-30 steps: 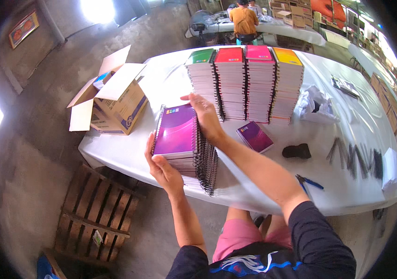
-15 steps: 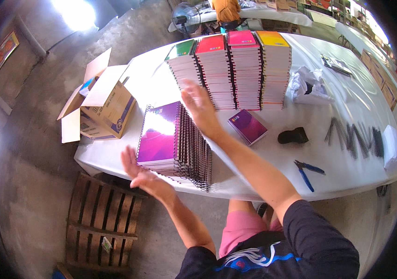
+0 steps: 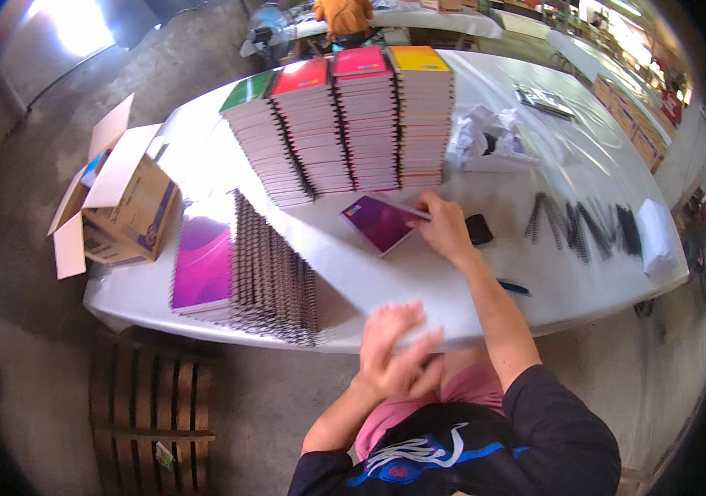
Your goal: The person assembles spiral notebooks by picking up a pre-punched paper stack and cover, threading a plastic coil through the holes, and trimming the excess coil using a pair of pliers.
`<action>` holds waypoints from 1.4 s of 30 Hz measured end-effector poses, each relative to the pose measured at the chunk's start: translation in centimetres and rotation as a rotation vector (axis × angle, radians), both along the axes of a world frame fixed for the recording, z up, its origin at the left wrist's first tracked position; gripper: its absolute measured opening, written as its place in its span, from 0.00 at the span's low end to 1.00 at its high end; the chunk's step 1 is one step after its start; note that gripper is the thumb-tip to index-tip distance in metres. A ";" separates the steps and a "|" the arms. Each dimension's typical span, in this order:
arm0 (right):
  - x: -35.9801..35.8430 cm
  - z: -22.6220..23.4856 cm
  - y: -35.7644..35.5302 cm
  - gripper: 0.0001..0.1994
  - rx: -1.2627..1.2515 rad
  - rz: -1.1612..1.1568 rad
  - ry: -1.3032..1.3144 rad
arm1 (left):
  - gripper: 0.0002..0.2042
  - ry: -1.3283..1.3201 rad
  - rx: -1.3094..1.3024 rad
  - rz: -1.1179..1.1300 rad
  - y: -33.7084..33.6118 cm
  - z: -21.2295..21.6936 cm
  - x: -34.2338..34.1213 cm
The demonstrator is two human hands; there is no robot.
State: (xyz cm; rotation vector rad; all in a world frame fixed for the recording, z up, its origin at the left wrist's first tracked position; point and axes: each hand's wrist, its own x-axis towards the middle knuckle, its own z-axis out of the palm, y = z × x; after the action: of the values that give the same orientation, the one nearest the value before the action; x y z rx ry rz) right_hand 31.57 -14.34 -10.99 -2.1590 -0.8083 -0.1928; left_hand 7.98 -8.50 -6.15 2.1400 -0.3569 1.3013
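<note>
At the far left sits one open box (image 3: 117,207), then one stack (image 3: 241,269) of spiral notebooks lying low on the table (image 3: 419,273). The left hand (image 3: 398,351) hangs blurred at the near edge, fingers spread, holding nothing. Behind stand four tall piles (image 3: 344,124). The right hand (image 3: 445,227) pinches one purple notebook (image 3: 379,221) by its far corner; a grip along the spine, kept flat, would likely lift it cleaner. Loose coils (image 3: 580,223) lie rightward, too many to count.

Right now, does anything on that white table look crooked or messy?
The pile of purple spiral-bound notebooks near the front edge leans, its layers fanned sideways. Crumpled clear plastic wrapping lies beside the four neat tall stacks.
</note>
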 end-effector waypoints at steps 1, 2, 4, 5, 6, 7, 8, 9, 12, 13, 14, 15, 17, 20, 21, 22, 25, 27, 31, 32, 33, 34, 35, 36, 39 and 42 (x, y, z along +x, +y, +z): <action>-1.7 1.1 -0.6 0.15 0.009 0.097 0.084 | 0.26 0.090 -0.104 0.068 -0.5 -1.6 1.5; -3.0 1.6 -2.0 0.15 0.011 0.165 0.161 | 0.27 0.198 -0.054 0.168 -0.7 -2.6 2.8; -5.3 0.6 -4.8 0.15 -0.102 0.128 0.045 | 0.28 0.404 0.058 0.365 -1.3 -4.5 5.2; -5.5 -0.8 -6.5 0.14 -0.156 0.182 0.075 | 0.30 0.487 0.125 0.413 -1.6 -5.8 6.1; -5.6 -1.6 -8.2 0.17 -0.135 0.230 0.150 | 0.32 0.567 0.199 0.459 -1.9 -7.3 6.9; -5.1 -1.3 -9.6 0.20 -0.124 0.323 0.125 | 0.35 0.480 0.313 0.557 -1.6 -8.7 7.7; -4.5 -0.8 -11.2 0.23 -0.114 0.420 0.101 | 0.36 0.481 0.271 0.537 -1.5 -10.0 7.8; -2.9 -0.4 -13.4 0.27 -0.127 0.433 0.052 | 0.36 0.480 0.230 0.513 -1.6 -10.3 8.1; 2.9 0.7 -16.5 0.29 -0.207 -0.208 0.280 | 0.37 0.434 0.155 0.522 -1.5 -9.7 8.9; 5.4 0.2 -17.6 0.27 -0.297 -0.419 0.125 | 0.37 0.432 0.119 0.513 -1.7 -9.3 9.4; 7.7 -0.7 -18.8 0.26 -0.384 -0.641 -0.039 | 0.37 0.423 0.084 0.491 -2.1 -8.9 10.1; 9.2 -1.6 -19.0 0.24 -0.467 -0.687 0.003 | 0.35 0.361 0.064 0.507 -2.4 -9.0 11.0; 11.0 -3.1 -19.5 0.19 -0.639 -0.778 0.096 | 0.31 0.296 0.032 0.526 -2.4 -9.4 12.2; 11.9 -3.7 -19.7 0.16 -0.661 -0.700 0.126 | 0.27 0.343 0.043 0.553 -2.4 -8.7 11.6; 11.6 -3.4 -19.7 0.14 -0.675 -0.687 0.097 | 0.25 0.381 0.057 0.565 -2.3 -8.0 11.0; 11.0 -2.5 -19.7 0.13 -0.690 -0.668 0.070 | 0.25 0.337 0.061 0.592 -2.0 -7.5 10.2; 10.5 -1.8 -21.6 0.11 -0.713 -0.636 -0.030 | 0.24 0.240 0.068 0.621 -2.0 -6.7 8.7; 10.1 -1.7 -23.0 0.16 -0.619 -0.495 -0.234 | 0.25 0.274 0.095 0.597 -1.7 -7.7 8.3; 3.7 1.7 -18.1 0.24 -0.271 -0.013 -0.162 | 0.25 0.286 0.098 0.608 -1.3 -9.0 7.9; 1.5 2.2 -16.4 0.26 -0.240 0.142 -0.057 | 0.25 0.293 0.096 0.617 -1.2 -9.2 7.9; -0.8 2.8 -15.3 0.24 -0.193 0.255 0.041 | 0.25 0.292 0.067 0.607 -1.3 -9.3 8.1; -2.7 3.1 -14.3 0.23 -0.139 0.371 0.141 | 0.24 0.290 0.044 0.602 -1.3 -9.5 8.3; -4.2 3.2 -13.7 0.20 -0.137 0.370 0.202 | 0.24 0.286 0.024 0.597 -1.4 -9.6 8.5; -5.4 3.3 -13.1 0.18 -0.132 0.375 0.265 | 0.24 0.284 0.028 0.598 -1.3 -9.6 8.5; -6.0 2.2 -12.3 0.12 -0.075 0.312 0.297 | 0.24 0.287 0.038 0.605 -1.4 -9.7 8.4; -6.0 1.2 -11.8 0.09 0.000 0.277 0.183 | 0.25 0.299 0.056 0.624 -1.4 -9.9 8.4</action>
State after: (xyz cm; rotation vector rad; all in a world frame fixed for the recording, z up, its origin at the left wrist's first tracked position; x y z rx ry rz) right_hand 25.55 -26.11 -9.80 -2.0033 -0.9868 0.1445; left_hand 16.34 -9.92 -16.02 2.5547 0.4375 1.2531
